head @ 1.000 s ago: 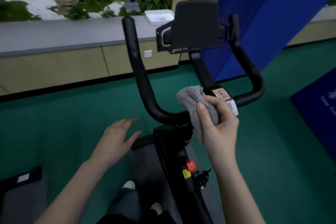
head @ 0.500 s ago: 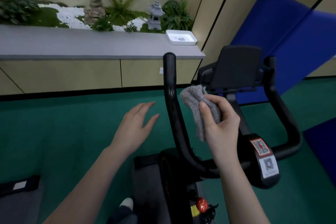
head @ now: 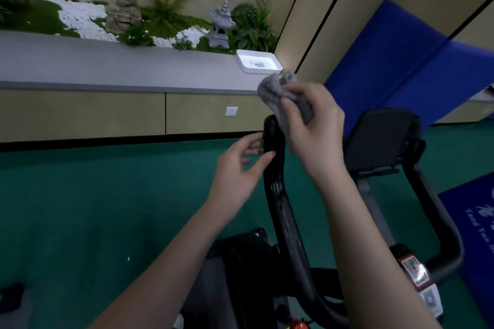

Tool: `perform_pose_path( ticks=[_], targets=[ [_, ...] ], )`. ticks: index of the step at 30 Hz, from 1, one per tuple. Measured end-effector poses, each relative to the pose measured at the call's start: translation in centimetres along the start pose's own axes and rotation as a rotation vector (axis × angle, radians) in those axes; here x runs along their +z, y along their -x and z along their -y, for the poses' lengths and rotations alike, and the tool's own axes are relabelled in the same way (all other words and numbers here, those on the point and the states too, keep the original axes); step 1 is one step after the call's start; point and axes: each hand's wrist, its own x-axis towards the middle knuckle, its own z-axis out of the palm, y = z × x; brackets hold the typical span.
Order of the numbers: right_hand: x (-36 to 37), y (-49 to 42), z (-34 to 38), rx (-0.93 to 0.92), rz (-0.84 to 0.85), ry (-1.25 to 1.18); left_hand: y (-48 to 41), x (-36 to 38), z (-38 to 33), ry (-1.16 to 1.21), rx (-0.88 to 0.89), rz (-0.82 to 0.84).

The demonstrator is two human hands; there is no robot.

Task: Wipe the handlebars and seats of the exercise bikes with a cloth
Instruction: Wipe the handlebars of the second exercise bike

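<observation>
Holding a grey cloth (head: 278, 91) bunched in the right hand (head: 315, 128), fingers and thumb clenched round it, a little toward 1 o'clock from the middle of the view. Cloth hanging down against the upper tip of the black handlebar (head: 283, 211), on its left upright branch. At 8 o'clock from the right hand, the left hand (head: 238, 168): thumb tip laid on the front of the same branch, fingers curled toward its far side, grasping it lightly just under the cloth. Wet-looking streaks on the branch below both hands. At 3 o'clock from the right hand, a black console (head: 379, 139). At 11 o'clock, farther back, a white tray (head: 256, 71) on a grey ledge (head: 107, 67). At 1 o'clock, a blue mat (head: 401, 61) against the wall. Green floor (head: 107, 208) underneath.
</observation>
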Motion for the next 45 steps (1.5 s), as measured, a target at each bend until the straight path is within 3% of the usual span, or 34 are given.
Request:
perform_pose_path(
  ticks=[4, 8, 13, 19, 24, 30, 37, 42, 45],
  targets=[
    [0.9, -1.8, -0.5, 0.019, 0.342, 0.038, -0.4, 0.2, 0.5, 0.108, -0.052, 0.004],
    [1.3, -2.7, -1.0, 0.212, 0.399, -0.007, -0.5, 0.2, 0.8, 0.112, -0.052, 0.012],
    [1.9, -2.1, -1.3, 0.462, 0.279, -0.17, -0.3, 0.2, 0.7, 0.135, -0.055, 0.012],
    [2.6, 0.9, -1.0, 0.492, -0.031, -0.133, -0.2, 0.1, 0.2, 0.155, -0.058, 0.015],
    [2.8, 3.4, -1.4, 0.55, -0.042, -0.102, -0.3, -0.7, -0.1, 0.16, -0.069, 0.08],
    [2.8, 2.0, -1.7, 0.706, 0.041, -0.305, -0.1, -0.7, -0.2, 0.165, -0.073, 0.124],
    [2.3, 6.0, -0.8, 0.551, -0.087, -0.139, 0.2, -1.0, -0.2, 0.211, -0.053, 0.127],
    [1.7, 5.0, -0.2, 0.167, -0.26, -0.024, 0.4, -1.0, -0.2, 0.23, -0.078, 0.13],
    [0.9, 3.3, -1.0, -0.095, -0.139, 0.076, 0.5, -0.9, 0.0, 0.213, -0.117, 0.121]
  ],
)
